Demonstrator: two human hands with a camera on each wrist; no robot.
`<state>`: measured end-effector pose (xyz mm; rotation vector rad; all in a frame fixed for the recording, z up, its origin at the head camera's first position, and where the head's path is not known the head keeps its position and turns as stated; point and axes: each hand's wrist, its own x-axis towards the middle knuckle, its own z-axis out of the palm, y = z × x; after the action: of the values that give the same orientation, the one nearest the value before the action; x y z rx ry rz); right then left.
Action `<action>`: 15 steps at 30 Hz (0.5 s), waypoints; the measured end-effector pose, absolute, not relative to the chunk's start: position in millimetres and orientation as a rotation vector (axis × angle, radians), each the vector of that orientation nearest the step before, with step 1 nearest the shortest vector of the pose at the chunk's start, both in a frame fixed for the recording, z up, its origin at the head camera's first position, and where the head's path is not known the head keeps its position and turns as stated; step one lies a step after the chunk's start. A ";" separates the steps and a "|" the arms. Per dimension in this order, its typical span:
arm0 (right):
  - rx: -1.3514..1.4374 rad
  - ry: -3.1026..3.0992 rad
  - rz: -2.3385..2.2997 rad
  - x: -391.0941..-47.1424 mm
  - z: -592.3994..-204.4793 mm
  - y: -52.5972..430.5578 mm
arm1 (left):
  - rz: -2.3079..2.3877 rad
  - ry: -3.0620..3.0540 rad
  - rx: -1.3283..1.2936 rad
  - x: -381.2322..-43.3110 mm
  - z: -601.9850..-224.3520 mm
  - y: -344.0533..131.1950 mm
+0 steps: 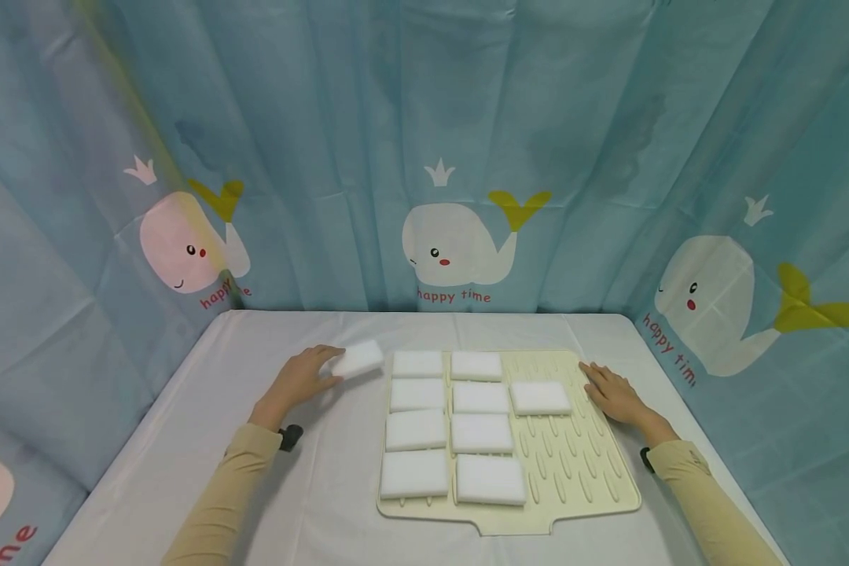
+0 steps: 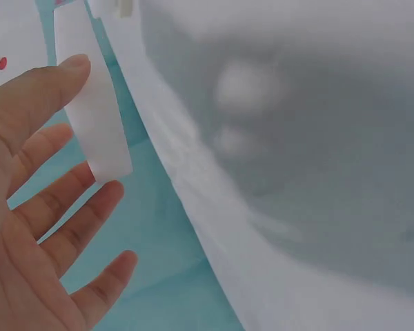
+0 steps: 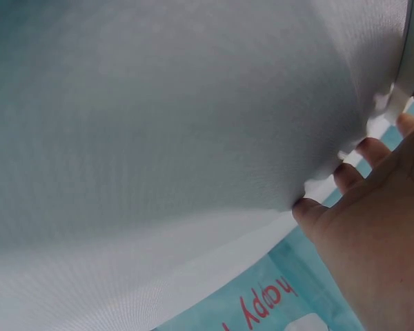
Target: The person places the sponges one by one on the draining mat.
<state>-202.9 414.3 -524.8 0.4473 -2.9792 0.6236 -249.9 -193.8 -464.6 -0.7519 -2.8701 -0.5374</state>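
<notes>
Between thumb and fingers, my left hand (image 1: 301, 380) pinches a white sponge block (image 1: 358, 358), held just above the cloth left of a cream ribbed drying mat (image 1: 580, 472). In the left wrist view the sponge (image 2: 96, 103) is seen edge-on, the thumb on one face and fingertips behind. On the mat lie several more white sponges in two columns at the left, and a single sponge (image 1: 541, 398) begins a third column. My right hand (image 1: 614, 395) rests at the mat's right edge, fingers extended; in the right wrist view its fingertips (image 3: 305, 207) touch down near the cloth.
A white cloth (image 1: 325, 503) covers the table. Blue curtains (image 1: 354, 157) printed with whales enclose the back and both sides. The mat has a tab (image 1: 515, 527) at its front edge, and its right part shows bare raised ribs.
</notes>
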 end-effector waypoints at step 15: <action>0.484 -2.893 0.664 -199.7 -524.0 411.5 | -0.467 -2.780 -0.889 -249.6 -455.1 -159.4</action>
<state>-199.7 411.5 -524.0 0.4840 -2.8929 0.6644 -249.6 -159.4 -455.1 -0.8894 -2.7801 -0.4665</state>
